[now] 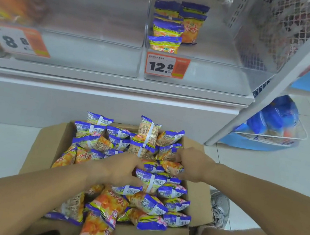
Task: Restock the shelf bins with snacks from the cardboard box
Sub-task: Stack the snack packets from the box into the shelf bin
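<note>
From the head camera, you are looking down into the cardboard box (46, 154), heaped with purple-and-orange snack packets (107, 203). Your left hand (121, 172) rests on the pile at its middle, fingers curled over a packet (151, 180) that lies just to its right, long axis running roughly left to right — whether you have it gripped I cannot tell. Your right hand (191, 161) is farther in, fingers bent into the packets toward the box's far right corner, seemingly pinching one (167, 152).

The target bin (205, 72), marked 12.8, sits straight ahead and above the box, holding only a few matching packets (167, 28) at its left side. Your right hand is nearer it — lead with that one, I'd judge.
</note>
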### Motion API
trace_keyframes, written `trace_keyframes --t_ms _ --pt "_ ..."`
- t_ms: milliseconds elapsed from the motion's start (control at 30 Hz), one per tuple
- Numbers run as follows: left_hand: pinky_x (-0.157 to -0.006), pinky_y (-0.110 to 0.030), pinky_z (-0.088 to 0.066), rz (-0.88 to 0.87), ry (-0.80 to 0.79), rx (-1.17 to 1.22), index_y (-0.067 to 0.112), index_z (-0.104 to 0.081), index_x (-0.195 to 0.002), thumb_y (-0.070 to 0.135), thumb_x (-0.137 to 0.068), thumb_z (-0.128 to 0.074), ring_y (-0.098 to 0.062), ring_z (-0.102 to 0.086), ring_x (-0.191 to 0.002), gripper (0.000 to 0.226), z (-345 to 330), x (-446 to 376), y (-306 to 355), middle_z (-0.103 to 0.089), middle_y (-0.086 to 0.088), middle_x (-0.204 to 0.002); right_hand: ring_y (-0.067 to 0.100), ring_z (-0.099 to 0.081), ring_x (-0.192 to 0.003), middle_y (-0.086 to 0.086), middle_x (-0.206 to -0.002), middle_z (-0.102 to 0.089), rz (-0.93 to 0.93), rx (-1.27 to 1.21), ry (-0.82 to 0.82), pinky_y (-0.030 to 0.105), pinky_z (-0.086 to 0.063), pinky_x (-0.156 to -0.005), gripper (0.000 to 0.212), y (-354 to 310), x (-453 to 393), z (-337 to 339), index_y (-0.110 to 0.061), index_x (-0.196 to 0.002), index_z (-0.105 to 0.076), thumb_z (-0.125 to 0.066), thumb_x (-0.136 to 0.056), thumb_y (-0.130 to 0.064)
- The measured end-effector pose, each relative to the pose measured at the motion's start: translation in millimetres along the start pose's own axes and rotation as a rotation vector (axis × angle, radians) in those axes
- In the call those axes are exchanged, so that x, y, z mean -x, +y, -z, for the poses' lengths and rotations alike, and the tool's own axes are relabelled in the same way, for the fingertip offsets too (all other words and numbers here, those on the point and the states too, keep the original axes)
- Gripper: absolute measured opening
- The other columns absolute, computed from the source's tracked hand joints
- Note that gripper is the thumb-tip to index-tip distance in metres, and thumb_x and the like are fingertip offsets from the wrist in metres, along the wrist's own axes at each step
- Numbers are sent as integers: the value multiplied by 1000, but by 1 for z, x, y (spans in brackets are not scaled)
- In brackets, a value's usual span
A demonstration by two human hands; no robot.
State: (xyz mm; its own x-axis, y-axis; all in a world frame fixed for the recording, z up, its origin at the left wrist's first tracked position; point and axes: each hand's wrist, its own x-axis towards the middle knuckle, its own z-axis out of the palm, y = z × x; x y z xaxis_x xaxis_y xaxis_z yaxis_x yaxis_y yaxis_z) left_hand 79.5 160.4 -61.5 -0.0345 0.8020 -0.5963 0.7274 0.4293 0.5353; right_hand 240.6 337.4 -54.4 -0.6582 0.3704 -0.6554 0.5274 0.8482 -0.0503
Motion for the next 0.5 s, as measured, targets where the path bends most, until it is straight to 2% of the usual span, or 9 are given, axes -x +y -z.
trace_keyframes --t_ms 67,100,167,200,233,267,333,400,500 --pt "-81 -44 -54 -11 44 23 7 -68 -115 43 -90 -70 -25 -67 -90 45 5 7 0 -70 -13 -100 26 -61 -102 7 -110 -66 8 34 3 37 -54 -82 36 -4 2 3 -12 -116 -60 -68 -89 -35" --pt "-76 -40 -54 -25 77 15 9 -70 -114 44 -89 -71 -18 -67 -83 43 9 11 1 -71 -9 -93 27 -62 -100 8 -107 -67 12 41 8 36 -53 -79 35 -7 4 5 -11 -113 -62 -66 -90 -36" --pt "-58 -23 -44 -60 155 41 17 -73 -110 43 -89 -71 0 -60 -66 34 16 19 2 -65 10 -69 29 -64 -91 9 -93 -68 20 0 47 37 -52 -73 40 -12 9 13 -7 -98 -65 -61 -87 -45" --pt "-55 -15 -40 -66 184 73 21 -71 -114 41 -89 -71 7 -58 -62 32 18 22 2 -63 17 -65 29 -64 -86 11 -87 -68 23 -46 87 38 -53 -72 49 -15 12 17 -5 -92 -65 -58 -84 -52" --pt "-58 -12 -44 -64 210 117 26 -69 -120 39 -90 -71 9 -61 -64 32 20 25 2 -67 19 -70 28 -63 -80 14 -86 -69 24 -105 126 40 -53 -71 55 -19 15 22 -2 -90 -65 -57 -83 -56" --pt "-67 -17 -52 -59 242 171 30 -65 -128 36 -92 -70 6 -66 -72 37 20 27 -1 -73 16 -85 28 -60 -76 17 -89 -69 27 -171 161 42 -52 -70 58 -22 19 27 1 -94 -66 -59 -84 -56" --pt "-80 -35 -60 -43 317 328 36 -60 -134 26 -94 -68 -7 -73 -83 42 18 29 -8 -76 6 -104 26 -52 -70 20 -88 -67 18 -345 169 41 -48 -64 56 -27 23 35 4 -103 -65 -64 -89 -49" --pt "-83 -42 -60 -23 367 521 33 -63 -132 16 -91 -72 -18 -75 -88 45 17 31 -12 -76 3 -107 21 -53 -67 13 -78 -60 -25 -630 118 37 -47 -60 45 -34 27 42 -1 -99 -61 -66 -90 -44" --pt "-87 -38 -60 15 336 854 23 -70 -124 13 -83 -80 -22 -73 -98 44 19 35 -2 -74 -2 -109 26 -52 -66 17 -77 -54 -47 -1007 63 48 -54 -58 37 -41 23 42 -9 -88 -55 -75 -84 -40"
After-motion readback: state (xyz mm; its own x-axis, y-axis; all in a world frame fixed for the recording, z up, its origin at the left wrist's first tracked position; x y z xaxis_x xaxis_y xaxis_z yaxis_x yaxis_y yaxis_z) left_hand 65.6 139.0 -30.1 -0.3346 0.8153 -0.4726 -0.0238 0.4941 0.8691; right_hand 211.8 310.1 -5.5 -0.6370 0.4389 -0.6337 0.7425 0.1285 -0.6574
